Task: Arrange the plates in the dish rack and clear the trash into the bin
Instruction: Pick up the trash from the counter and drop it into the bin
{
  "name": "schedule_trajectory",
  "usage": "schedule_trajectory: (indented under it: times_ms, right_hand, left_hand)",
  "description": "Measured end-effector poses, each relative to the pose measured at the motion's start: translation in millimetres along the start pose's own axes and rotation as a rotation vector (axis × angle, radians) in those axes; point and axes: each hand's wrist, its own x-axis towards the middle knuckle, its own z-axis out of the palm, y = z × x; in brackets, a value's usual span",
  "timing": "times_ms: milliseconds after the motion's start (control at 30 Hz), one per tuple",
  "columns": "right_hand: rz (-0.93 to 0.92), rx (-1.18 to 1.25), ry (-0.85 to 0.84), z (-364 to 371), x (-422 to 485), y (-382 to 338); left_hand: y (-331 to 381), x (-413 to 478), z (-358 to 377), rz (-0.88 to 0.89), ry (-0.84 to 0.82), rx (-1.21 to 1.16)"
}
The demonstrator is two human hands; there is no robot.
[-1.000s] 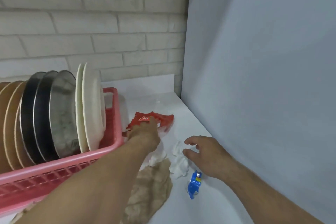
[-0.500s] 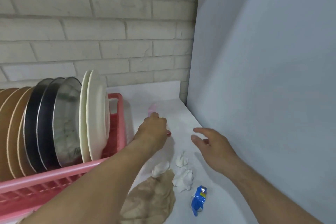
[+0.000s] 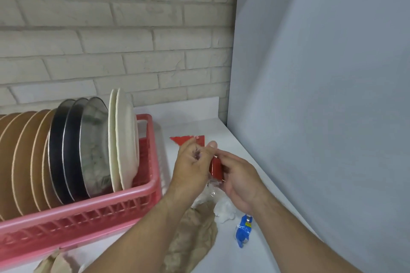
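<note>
So both hands are up over the white bench (image 3: 221, 257) right now, working on the same red wrapper (image 3: 216, 168). The left hand (image 3: 192, 168) has its grip clamped on the upper part of it, fingers curled over, and a red corner pokes out above the knuckles. The right hand (image 3: 238, 180) pinches the lower red bit from the other side, with some clear plastic hanging below. The wrapper is lifted off the bench, between the two hands.

Stuff around it: just left sits the pink dish rack (image 3: 88, 213), packed with plates standing on edge. From the left that's a row of brown plates (image 3: 24, 162), then dark plates (image 3: 60, 150), a steel plate (image 3: 95, 146) and two white plates (image 3: 124, 139) at the right end, nearest the hands.

Under the wrists there's more trash lying on the bench: a crumpled brown paper bag (image 3: 193, 235), partly hidden by the left forearm, a wad of white tissue (image 3: 224, 210) just beside it, and a small blue wrapper (image 3: 243, 230) a little further right. Another bit of brown paper (image 3: 53, 264) shows at the bottom edge in front of the rack.

A brick wall (image 3: 111, 29) runs behind, and a plain grey panel (image 3: 321, 95) closes off the right side, close to the right arm.
</note>
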Motion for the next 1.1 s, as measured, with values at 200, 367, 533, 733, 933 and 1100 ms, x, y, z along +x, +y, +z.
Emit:
schedule_trajectory:
  times_ms: [200, 367, 533, 733, 933, 1100]
  right_hand:
    - [-0.039, 0.073, -0.023, 13.5, -7.9, -4.7]
    - [-0.169, -0.541, 0.234, -11.3, -7.9, -3.5]
    - [-0.076, -1.225, 0.172, -38.5, 10.0, 9.4]
    - [0.107, -1.483, 0.04, -21.6, 26.2, 15.2]
    - [0.099, -1.578, 0.064, -14.7, 38.7, 28.7]
    - [0.05, -1.387, 0.143, -20.6, 44.0, 25.2]
  left_hand:
    - [3.2, 1.2, -0.8, -0.13, 0.104, -0.161]
    - [16.3, 5.1, -14.2, -0.061, 0.202, -0.023]
    - [20.6, -0.8, -24.8, -0.004, 0.09, 0.267]
    - [12.8, -15.3, -35.0, 0.155, -0.096, 0.598]
    - [3.8, -21.2, -44.1, 0.193, -0.206, 0.742]
    - [-4.5, -25.7, -50.0, 0.17, -0.199, 0.729]
